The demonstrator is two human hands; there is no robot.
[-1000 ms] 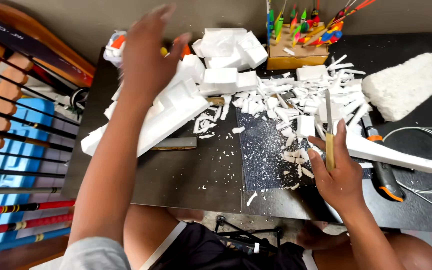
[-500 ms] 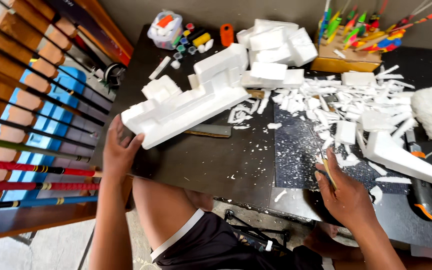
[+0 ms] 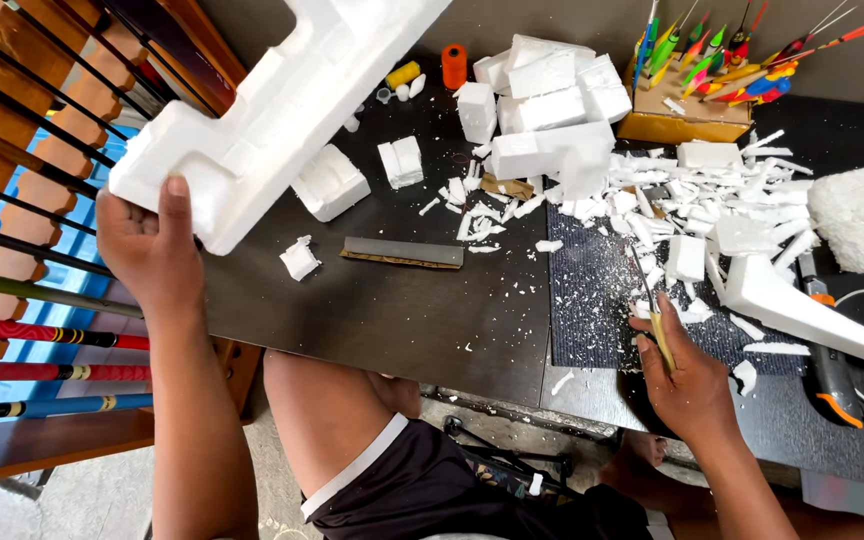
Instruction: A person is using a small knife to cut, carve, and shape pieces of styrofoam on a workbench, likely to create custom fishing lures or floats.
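My left hand [image 3: 150,248] grips the near end of a big white foam packing block [image 3: 272,105], lifted off the dark table [image 3: 392,310] and tilted up toward the top left. My right hand [image 3: 692,375] rests on a dark cutting mat [image 3: 592,300] at the table's front right, shut on a thin knife with a yellow handle [image 3: 655,318], its blade pointing away from me. Foam chips and strips [image 3: 702,200] lie scattered just beyond the blade.
Cut foam blocks [image 3: 547,95] are piled at the back centre. A flat grey bar [image 3: 402,252] lies mid-table. A long white foam wedge [image 3: 812,310] and an orange-handled tool [image 3: 832,370] lie at right. A wooden box of coloured floats [image 3: 712,70] stands at the back. Coloured rods [image 3: 42,330] lie at left.
My left hand took hold of the big foam block's end and raised it from the table up to the left. The right hand stayed on the mat with the knife.
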